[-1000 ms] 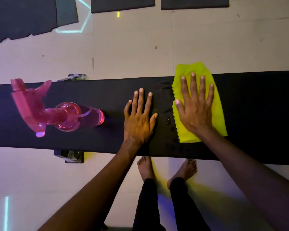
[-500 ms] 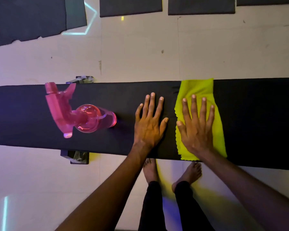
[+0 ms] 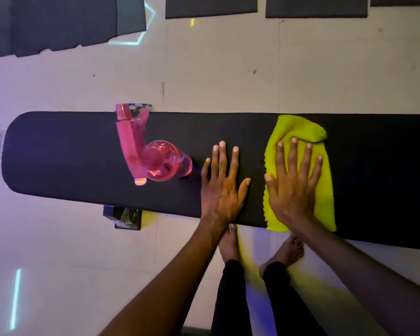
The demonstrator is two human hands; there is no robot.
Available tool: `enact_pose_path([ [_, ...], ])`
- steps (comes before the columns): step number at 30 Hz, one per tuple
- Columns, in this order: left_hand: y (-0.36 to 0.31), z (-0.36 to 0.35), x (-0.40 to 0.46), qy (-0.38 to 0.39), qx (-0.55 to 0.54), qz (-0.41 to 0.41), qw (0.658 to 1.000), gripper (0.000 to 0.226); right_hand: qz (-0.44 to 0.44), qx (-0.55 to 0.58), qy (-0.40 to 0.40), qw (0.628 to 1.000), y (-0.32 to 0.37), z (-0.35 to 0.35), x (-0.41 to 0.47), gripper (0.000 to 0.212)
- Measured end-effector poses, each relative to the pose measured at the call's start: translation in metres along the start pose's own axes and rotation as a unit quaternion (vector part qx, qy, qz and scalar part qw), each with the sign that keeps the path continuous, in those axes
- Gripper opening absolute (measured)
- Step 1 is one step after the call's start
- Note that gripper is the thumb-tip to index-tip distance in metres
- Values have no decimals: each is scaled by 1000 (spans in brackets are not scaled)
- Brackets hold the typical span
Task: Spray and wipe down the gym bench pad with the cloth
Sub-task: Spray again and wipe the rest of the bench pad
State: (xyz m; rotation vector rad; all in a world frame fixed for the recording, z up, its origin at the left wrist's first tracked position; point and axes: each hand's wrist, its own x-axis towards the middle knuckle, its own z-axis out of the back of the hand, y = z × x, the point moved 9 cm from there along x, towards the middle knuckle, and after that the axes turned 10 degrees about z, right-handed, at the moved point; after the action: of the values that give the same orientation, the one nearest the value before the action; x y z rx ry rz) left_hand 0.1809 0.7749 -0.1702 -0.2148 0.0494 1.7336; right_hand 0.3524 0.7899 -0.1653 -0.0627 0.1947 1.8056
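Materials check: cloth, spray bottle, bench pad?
Cloth: yellow-green woven or microfibre fabric, matte, zigzag-cut edge, bunched far corner. Spray bottle: translucent pink plastic, glossy highlights. Bench pad: black, matte, likely vinyl over foam; cannot confirm.

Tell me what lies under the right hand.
The right hand presses flat on the yellow cloth, spread across the black bench pad. The pad surface beneath the cloth is covered, so unseen.

The bench pad (image 3: 83, 151) is cut off at the right picture edge. The right hand (image 3: 292, 190) hides the middle of the cloth (image 3: 325, 190). Both forearms leave the bottom edge. The pad hides most of the bench frame (image 3: 121, 217).
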Motion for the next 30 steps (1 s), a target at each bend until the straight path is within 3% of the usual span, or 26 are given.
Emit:
enact_pose_path([
  [4,1,-4,1,-22,-8,0,1000,74,207,-22,4,978,-3,9,49,70],
  [6,1,-5,0,-23,-8,-2,1000,74,227,-21,-3,974,-17,17,64,69],
  [10,-2,-1,0,-5,-1,11,1000,73,71,14,-41,997,-47,22,43,67],
  [13,-18,7,0,6,-13,27,1000,73,-67,35,-57,996,-69,17,-12,67],
  [15,-42,11,-1,9,-29,-4,1000,72,-120,28,-54,991,-62,10,-46,69],
  [17,-67,6,-5,28,-34,-43,998,72,-101,13,-40,994,-47,1,-63,72],
  [19,-80,-2,-11,48,-20,-54,997,77,-5,2,-18,1000,-52,-3,-62,72],
  [22,-81,-6,-18,40,-6,-36,999,83,64,6,-26,998,-108,1,-74,69],
  [26,-83,-7,-30,36,-10,-17,999,81,-93,12,-46,995,-172,8,-107,68],
  [30,-112,-9,-46,29,-22,-50,998,76,-201,13,-53,978,-140,9,-102,74],
])
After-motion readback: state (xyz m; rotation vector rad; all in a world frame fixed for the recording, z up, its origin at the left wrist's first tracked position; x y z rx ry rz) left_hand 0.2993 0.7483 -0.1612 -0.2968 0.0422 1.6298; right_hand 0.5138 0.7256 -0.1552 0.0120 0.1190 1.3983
